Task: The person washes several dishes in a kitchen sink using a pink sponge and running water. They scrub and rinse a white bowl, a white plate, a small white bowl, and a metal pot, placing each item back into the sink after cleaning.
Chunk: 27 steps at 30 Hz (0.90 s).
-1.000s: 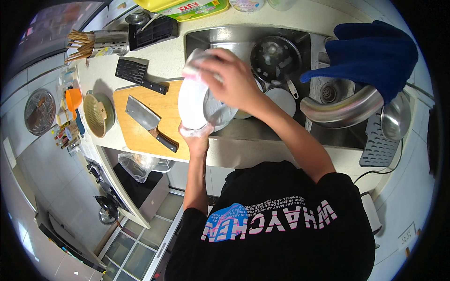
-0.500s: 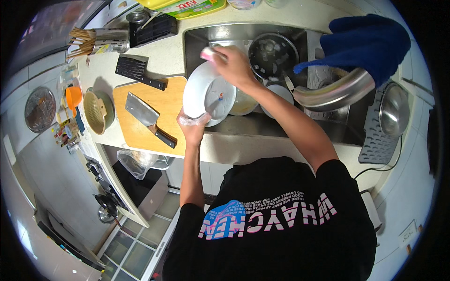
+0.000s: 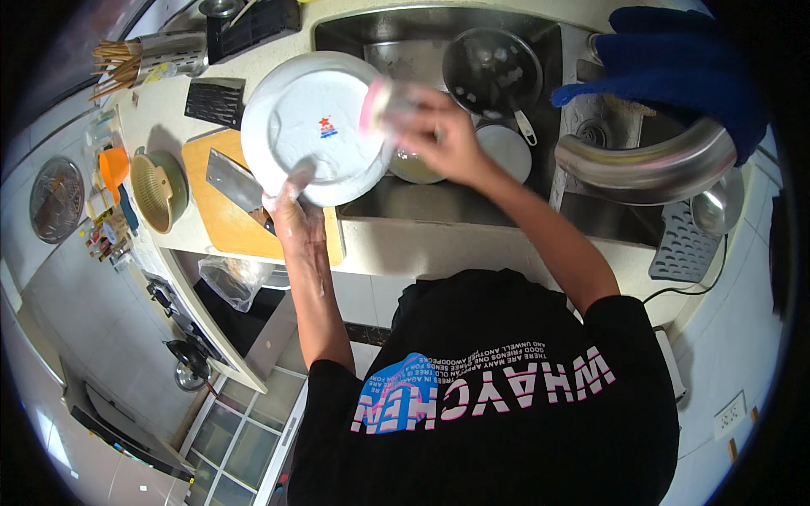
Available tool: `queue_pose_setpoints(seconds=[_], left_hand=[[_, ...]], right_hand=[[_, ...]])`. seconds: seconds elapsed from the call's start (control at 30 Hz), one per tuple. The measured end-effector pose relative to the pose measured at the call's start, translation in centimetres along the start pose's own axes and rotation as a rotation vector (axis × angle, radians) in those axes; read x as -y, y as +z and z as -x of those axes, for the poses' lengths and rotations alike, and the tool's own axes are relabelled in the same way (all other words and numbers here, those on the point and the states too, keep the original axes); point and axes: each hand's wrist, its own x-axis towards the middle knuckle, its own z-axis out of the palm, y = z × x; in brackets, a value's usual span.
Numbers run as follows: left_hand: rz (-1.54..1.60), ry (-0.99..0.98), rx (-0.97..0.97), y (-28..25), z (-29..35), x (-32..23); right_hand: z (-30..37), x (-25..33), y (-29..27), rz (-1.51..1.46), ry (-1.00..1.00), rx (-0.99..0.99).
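My left hand (image 3: 297,221), wet and with suds, grips the lower rim of a white plate (image 3: 291,110), its thumb on the face. The plate's flat face, with a small red and blue mark, is turned up at me, tilted above the sink's left edge and the cutting board (image 3: 215,226). My right hand (image 3: 443,139), blurred by motion, is closed on a pink and white sponge (image 3: 373,108) at the plate's right side. In the sink (image 3: 422,211) lie a dark frying pan (image 3: 492,72), a white bowl (image 3: 506,154) and another dish (image 3: 415,167) partly hidden.
A cleaver (image 3: 232,180) rests on the board, its handle partly hidden. A dark-bladed knife (image 3: 215,101) lies behind it. A colander (image 3: 158,192) and a chopstick holder (image 3: 173,55) stand left. A curved metal vessel (image 3: 650,169) with a blue cloth (image 3: 675,76) sits right.
The plate has moved left and turned its face more fully toward me, away from over the sink. My left hand moved left with it; the sponge stays against its right side.
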Motion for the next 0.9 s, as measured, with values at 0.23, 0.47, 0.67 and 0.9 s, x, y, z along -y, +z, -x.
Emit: queue_pose_setpoints(seconds=[0.23,0.47,0.67,0.9], left_hand=[[0.007,-0.089,-0.014,1.5,-0.8,0.0],[0.028,-0.274,-0.019,3.1,-0.6,0.0],[0.182,-0.409,0.062,3.1,0.3,0.5],[0.266,-0.401,0.064,2.3,1.6,2.1]], right_hand=[[0.8,-1.3,1.3,0.109,0.068,-0.381],[5.3,1.8,4.9,-0.048,0.15,-0.422],[5.8,2.9,4.2,0.264,-0.312,-0.122],[6.2,3.1,1.1,0.417,-0.45,-0.04]])
